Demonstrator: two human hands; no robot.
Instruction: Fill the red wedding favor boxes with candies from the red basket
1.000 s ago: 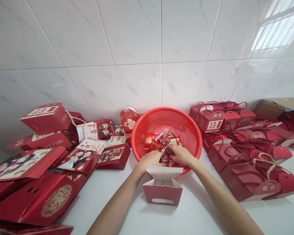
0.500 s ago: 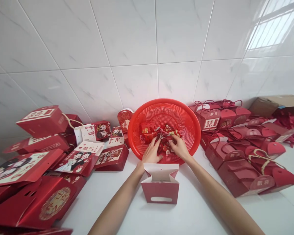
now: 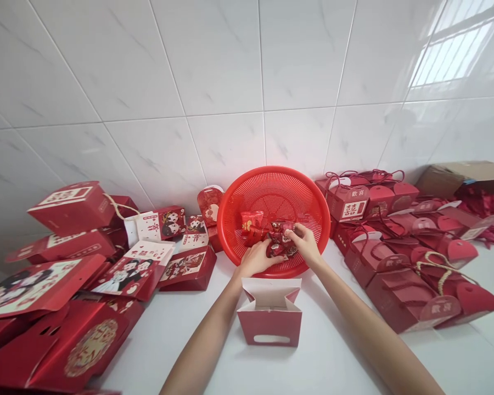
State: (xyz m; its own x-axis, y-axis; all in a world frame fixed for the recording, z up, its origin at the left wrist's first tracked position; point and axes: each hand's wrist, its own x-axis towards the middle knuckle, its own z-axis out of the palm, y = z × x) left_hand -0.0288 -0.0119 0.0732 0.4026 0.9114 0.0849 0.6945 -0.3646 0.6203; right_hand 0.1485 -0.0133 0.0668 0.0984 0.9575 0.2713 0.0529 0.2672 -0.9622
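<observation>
Both my hands are inside a round red plastic basket (image 3: pixel 323 211). My left hand (image 3: pixel 256 259) curls its fingers around a cluster of wrapped candies (image 3: pixel 278 247) from the left. From the right, my right hand (image 3: pixel 305 244) pinches a dark red wrapped candy in the same cluster. Just left of the cluster lie bright red packets (image 3: pixel 252 221). Between my forearms an open red gift box (image 3: pixel 270 327) stands upright on the white table, its top flaps spread and its pale inside showing. My fingers partly hide the candies.
Red printed gift boxes (image 3: pixel 72 208) pile up on the left. On the right stand rows of closed red boxes (image 3: pixel 399 263) with rope handles. Behind those is a cardboard carton (image 3: pixel 444 178) with red material. A white tiled wall (image 3: pixel 226 66) rises at the back.
My hands have drawn the candies together into a tighter cluster. My right hand has closed on a wrapped candy. The basket has tilted or shifted slightly.
</observation>
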